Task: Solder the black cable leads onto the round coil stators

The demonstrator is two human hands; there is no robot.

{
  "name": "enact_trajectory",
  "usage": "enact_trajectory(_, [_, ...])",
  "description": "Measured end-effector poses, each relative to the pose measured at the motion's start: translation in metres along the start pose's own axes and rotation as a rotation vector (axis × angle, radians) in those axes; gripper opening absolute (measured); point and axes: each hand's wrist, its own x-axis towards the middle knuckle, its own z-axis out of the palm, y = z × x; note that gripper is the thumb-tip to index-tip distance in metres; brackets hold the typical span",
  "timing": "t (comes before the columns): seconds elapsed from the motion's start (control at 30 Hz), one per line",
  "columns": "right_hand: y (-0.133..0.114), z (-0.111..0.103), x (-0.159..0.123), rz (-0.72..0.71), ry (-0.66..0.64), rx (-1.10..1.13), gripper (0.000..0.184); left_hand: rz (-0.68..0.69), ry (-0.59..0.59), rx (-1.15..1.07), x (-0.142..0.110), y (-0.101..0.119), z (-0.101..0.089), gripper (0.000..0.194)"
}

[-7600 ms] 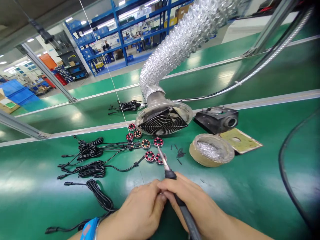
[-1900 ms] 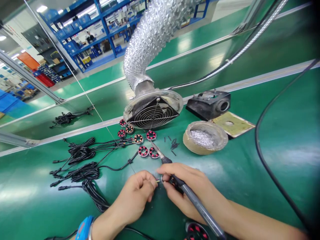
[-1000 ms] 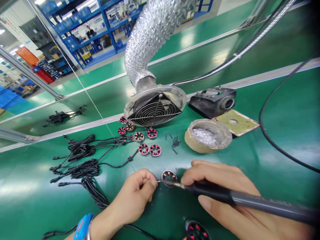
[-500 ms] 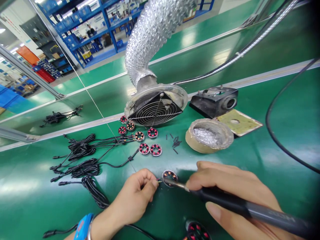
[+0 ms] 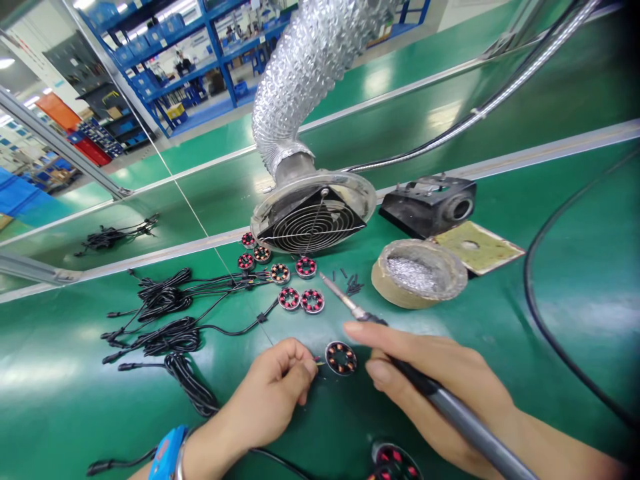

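Observation:
My left hand pinches the thin wire ends beside a small round coil ring lying on the green table. My right hand grips a soldering iron; its tip points up and away toward the fume fan, lifted off the ring. Several more coil rings with red and orange windings lie farther back, wired to black cables. Another ring shows at the bottom edge.
A fume extractor fan on a foil duct stands behind the rings. A round pot of solder scraps, a yellow sponge and a black iron stand sit right. A black cord loops at right.
The soldering iron's tip has lifted off the near ring and swung up to point away. My left hand has stayed pinched beside the ring.

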Motion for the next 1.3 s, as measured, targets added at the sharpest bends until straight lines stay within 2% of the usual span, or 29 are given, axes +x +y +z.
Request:
enact_trajectory(0.17, [0.009, 0.022, -0.002, -0.141, -0.066, -0.052, 0.028, 0.040, -0.061, -0.012, 0.001, -0.005, -0.005, 0.040])
enact_trajectory(0.3, [0.006, 0.023, 0.003, -0.239, -0.087, -0.111, 0.026, 0.087, -0.123, 0.078, -0.003, 0.001, -0.006, 0.035])
enact_trajectory(0.4, [0.002, 0.022, 0.002, -0.207, -0.054, -0.127, 0.026, 0.160, -0.055, 0.321, -0.008, 0.009, -0.005, 0.023])
enact_trajectory(0.47, [0.000, 0.022, -0.001, -0.158, -0.053, -0.099, 0.029, 0.189, -0.006, 0.401, -0.010, 0.012, -0.005, 0.018])
enact_trajectory(0.63, [-0.005, 0.027, -0.005, -0.132, -0.064, -0.087, 0.031, 0.167, -0.074, 0.225, -0.006, 0.004, -0.005, 0.021])
enact_trajectory(0.83, [-0.007, 0.027, 0.000, -0.181, 0.004, -0.129, 0.025, 0.060, -0.141, 0.058, -0.001, -0.003, -0.003, 0.042])
enact_trajectory(0.93, [-0.001, 0.023, -0.002, -0.152, -0.016, -0.109, 0.026, 0.040, -0.109, 0.029, 0.001, -0.001, -0.002, 0.048])
enact_trajectory(1.03, [0.006, 0.016, -0.004, -0.097, -0.109, -0.073, 0.031, 0.018, -0.064, 0.031, 0.001, 0.001, 0.000, 0.050])
enact_trajectory(1.13, [0.010, 0.011, -0.002, -0.127, -0.197, -0.118, 0.033, 0.009, -0.054, 0.032, 0.000, 0.004, 0.001, 0.051])
enact_trajectory(1.23, [0.009, 0.013, 0.001, -0.159, -0.207, -0.148, 0.033, 0.009, -0.040, 0.021, 0.001, 0.004, 0.002, 0.049])
enact_trajectory(1.3, [0.009, 0.017, 0.001, -0.096, -0.167, -0.072, 0.031, 0.002, -0.014, 0.006, 0.002, 0.003, 0.002, 0.046])
